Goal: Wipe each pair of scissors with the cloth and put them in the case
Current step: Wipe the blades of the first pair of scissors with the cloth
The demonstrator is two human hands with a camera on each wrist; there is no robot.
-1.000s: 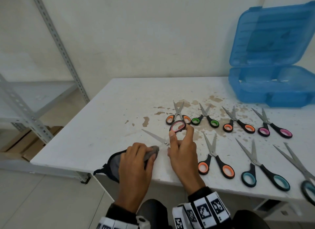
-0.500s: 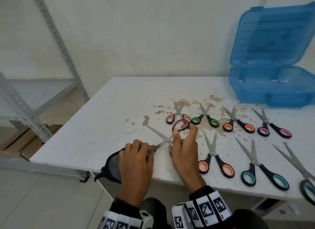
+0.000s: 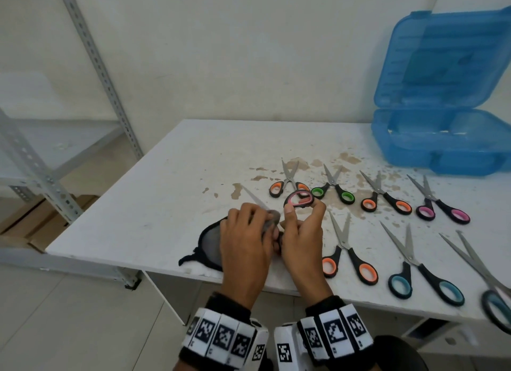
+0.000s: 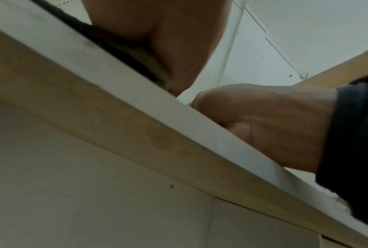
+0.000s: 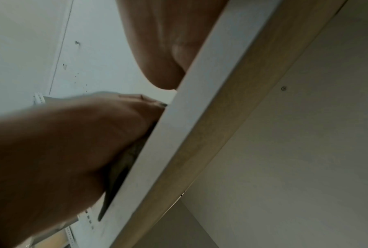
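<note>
My right hand (image 3: pixel 301 227) pinches the pink-lined handle (image 3: pixel 298 200) of a pair of scissors near the table's front edge. One blade (image 3: pixel 254 199) sticks out up and to the left past my left hand (image 3: pixel 246 240). That hand grips the grey cloth (image 3: pixel 269 222) around the blades; the cloth's dark-edged rest (image 3: pixel 208 243) lies under it. The open blue case (image 3: pixel 442 138) stands at the back right. Both wrist views look up from below the table edge (image 4: pixel 136 94) and show only the hands' undersides.
Several scissors lie in two rows right of my hands: orange (image 3: pixel 287 182), green (image 3: pixel 336 188), orange (image 3: pixel 385 196), pink (image 3: pixel 439 204), then orange (image 3: pixel 347 249), teal (image 3: pixel 420 268) and one cut off at the right edge (image 3: pixel 486 274). A metal shelf (image 3: pixel 36 160) stands left.
The scissors' blade has swung from pointing left to pointing up-left. My left hand with the cloth slid along the blades toward the pivot and now meets my right hand.
</note>
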